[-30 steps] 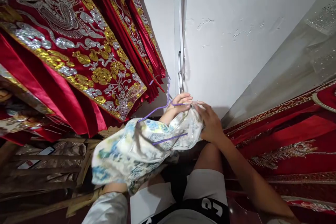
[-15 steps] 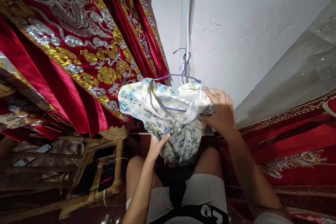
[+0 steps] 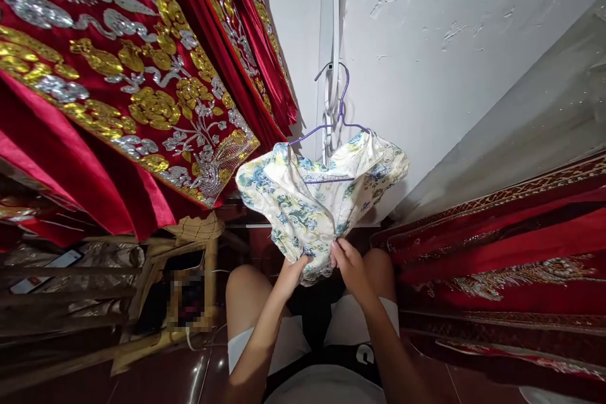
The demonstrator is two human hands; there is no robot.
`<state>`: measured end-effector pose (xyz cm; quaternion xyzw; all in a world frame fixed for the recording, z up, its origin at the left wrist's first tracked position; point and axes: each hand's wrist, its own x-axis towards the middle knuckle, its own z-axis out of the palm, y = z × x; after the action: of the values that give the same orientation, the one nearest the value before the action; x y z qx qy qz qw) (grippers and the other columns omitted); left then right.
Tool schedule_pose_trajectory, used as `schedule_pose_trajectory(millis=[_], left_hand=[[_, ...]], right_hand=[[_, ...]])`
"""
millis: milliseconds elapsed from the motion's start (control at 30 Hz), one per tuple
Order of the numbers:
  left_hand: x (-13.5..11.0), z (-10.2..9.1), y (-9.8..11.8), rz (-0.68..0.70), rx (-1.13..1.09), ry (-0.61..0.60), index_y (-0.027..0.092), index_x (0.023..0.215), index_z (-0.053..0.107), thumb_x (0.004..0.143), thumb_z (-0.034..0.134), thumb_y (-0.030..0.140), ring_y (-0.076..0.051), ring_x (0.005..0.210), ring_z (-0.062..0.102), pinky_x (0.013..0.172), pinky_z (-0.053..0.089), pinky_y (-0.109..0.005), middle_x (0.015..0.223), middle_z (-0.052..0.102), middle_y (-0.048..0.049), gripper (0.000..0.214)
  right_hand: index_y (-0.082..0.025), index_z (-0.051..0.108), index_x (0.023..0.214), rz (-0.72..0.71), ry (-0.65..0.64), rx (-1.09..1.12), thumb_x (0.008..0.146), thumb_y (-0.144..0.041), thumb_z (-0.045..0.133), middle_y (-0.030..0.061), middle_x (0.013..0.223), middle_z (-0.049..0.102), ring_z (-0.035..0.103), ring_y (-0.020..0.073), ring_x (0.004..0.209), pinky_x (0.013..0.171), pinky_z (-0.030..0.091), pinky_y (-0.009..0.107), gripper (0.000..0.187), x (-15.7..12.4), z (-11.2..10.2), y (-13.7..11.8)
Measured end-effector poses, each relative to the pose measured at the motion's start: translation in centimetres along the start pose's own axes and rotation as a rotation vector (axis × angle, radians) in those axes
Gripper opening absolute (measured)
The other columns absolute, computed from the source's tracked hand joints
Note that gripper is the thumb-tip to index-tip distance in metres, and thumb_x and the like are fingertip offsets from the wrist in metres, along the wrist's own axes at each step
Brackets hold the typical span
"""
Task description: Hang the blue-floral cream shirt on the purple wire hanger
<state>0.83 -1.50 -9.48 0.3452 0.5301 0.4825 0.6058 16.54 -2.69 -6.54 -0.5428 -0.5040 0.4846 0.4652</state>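
A white floral blouse (image 3: 303,208) with blue and yellow flowers hangs in front of me on a purple wire hanger (image 3: 341,115). The hanger's hook loops over a pale strap or rail against the wall, and its lower bar shows inside the V neckline. My left hand (image 3: 294,274) grips the blouse's lower left part, thumb on top and fingers hidden behind the cloth. At the lower front edge of the neckline, my right hand (image 3: 348,262) pinches the fabric between thumb and fingers. The bottom of the blouse bunches between both hands.
Red embroidered cloth (image 3: 156,95) with gold and silver sequins hangs at the left; more red fabric (image 3: 511,240) lies at the right. A bamboo stool (image 3: 208,278) holding dark devices stands lower left. Behind the hanger is a white wall (image 3: 426,25).
My right hand has left the blouse's right shoulder and come down to the lower front. The blouse now hangs more spread out, both shoulders showing. My left hand keeps its hold, slightly lower.
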Motion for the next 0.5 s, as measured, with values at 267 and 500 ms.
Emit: schedule_pose_trajectory(millis=[267,500], left_hand=[[0.4,-2.0,0.6,0.089,0.135,0.122,0.02,0.109,0.067,0.065,0.074,0.035,-0.036,0.123,0.061,0.111,0.044,-0.046,0.11,0.073,-0.0104,0.047],[-0.7,-0.1,-0.8,0.618,0.495,0.461,0.024,0.121,0.053,0.08,0.073,0.033,-0.025,0.108,0.059,0.1,0.047,-0.039,0.114,0.057,-0.0086,0.047]], right_hand=[[-0.021,0.051,0.065,-0.044,-0.108,0.016,0.097,-0.052,0.053,-0.0021,0.057,0.045,0.041,0.0141,0.055,0.054,0.031,0.028,0.045,1.1,-0.8,-2.2],[-0.018,0.068,0.069,0.031,-0.078,0.097,0.093,-0.053,0.057,0.0002,0.054,0.053,0.049,0.0155,0.054,0.055,0.037,0.028,0.044,0.1,-0.3,-0.7]])
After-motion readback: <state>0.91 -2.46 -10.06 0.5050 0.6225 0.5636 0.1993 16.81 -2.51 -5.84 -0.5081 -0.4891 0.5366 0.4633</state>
